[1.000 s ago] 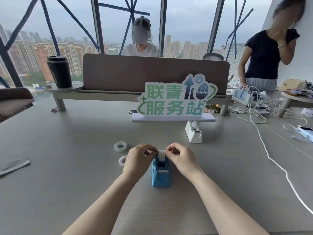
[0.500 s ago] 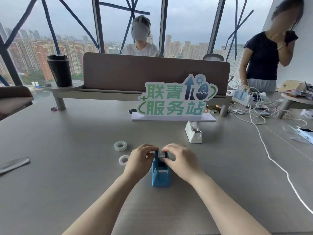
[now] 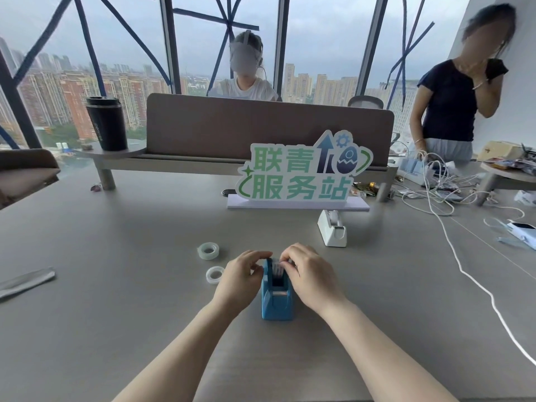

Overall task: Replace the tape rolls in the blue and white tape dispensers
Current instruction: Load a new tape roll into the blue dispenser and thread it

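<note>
The blue tape dispenser (image 3: 277, 300) stands on the grey table in front of me. A clear tape roll (image 3: 278, 269) sits in its slot, mostly sunk between the walls. My left hand (image 3: 240, 278) pinches the roll from the left and my right hand (image 3: 309, 275) pinches it from the right, fingertips meeting over the dispenser's top. Two loose clear tape rolls lie to the left: one farther (image 3: 208, 250), one nearer (image 3: 215, 274) beside my left hand. The white tape dispenser (image 3: 332, 229) stands farther back to the right, holding a roll.
A green-lettered sign (image 3: 301, 172) on a white base stands behind the white dispenser. A white cable (image 3: 475, 288) runs along the table's right side. A grey strip (image 3: 26, 281) lies at the left edge. Two people are beyond the divider and at the right.
Both hands have lowered the tape roll from just above the blue dispenser down into its slot. The fingers now sit closer to the dispenser's walls.
</note>
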Demonstrator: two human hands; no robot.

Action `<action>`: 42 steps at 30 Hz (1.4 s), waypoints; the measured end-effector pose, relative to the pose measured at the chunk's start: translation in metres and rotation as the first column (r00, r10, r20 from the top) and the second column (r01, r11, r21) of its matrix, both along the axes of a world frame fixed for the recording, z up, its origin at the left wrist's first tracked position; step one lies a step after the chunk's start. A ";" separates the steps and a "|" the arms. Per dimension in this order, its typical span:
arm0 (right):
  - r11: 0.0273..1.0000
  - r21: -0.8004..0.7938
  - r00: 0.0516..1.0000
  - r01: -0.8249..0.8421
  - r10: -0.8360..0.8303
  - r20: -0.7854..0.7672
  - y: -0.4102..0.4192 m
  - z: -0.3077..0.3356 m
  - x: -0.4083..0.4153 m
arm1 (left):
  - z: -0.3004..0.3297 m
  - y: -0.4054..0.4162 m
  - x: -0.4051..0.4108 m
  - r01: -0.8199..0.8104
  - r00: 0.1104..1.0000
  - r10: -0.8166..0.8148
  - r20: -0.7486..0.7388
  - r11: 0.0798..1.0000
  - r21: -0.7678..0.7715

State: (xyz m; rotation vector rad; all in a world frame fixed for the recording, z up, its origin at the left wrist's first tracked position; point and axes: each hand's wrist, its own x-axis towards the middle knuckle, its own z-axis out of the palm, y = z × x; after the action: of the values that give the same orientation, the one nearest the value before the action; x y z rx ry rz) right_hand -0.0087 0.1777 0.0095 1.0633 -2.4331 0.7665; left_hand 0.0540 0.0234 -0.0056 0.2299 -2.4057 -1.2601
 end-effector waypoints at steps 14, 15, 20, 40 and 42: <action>0.989 0.141 0.999 -0.034 0.038 -0.027 -0.006 0.021 -0.006 | -0.002 0.001 -0.001 0.008 1.000 -0.008 -0.006 1.000 0.013; 0.989 0.143 0.999 -0.037 0.042 -0.029 -0.006 0.021 -0.006 | -0.002 0.001 -0.001 0.009 1.000 -0.009 -0.005 1.000 0.015; 0.996 0.081 0.999 -0.034 0.033 0.008 -0.002 0.018 0.001 | -0.002 0.000 0.000 0.046 0.999 -0.047 0.021 0.998 0.050; 0.998 -0.021 0.997 -0.054 0.055 0.048 0.027 -0.001 0.045 | -0.013 0.011 0.022 0.018 1.000 -0.019 -0.022 1.000 -0.006; 0.998 -0.029 0.997 -0.056 0.057 0.047 0.029 -0.002 0.050 | -0.015 0.012 0.024 0.017 1.000 -0.017 -0.020 1.000 -0.008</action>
State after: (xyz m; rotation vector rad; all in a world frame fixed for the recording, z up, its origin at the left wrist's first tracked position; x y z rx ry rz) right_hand 0.0414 0.2064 0.0078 1.1193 -2.4338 0.8510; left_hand 0.0783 0.0351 -0.0206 0.1942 -2.3998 -1.2537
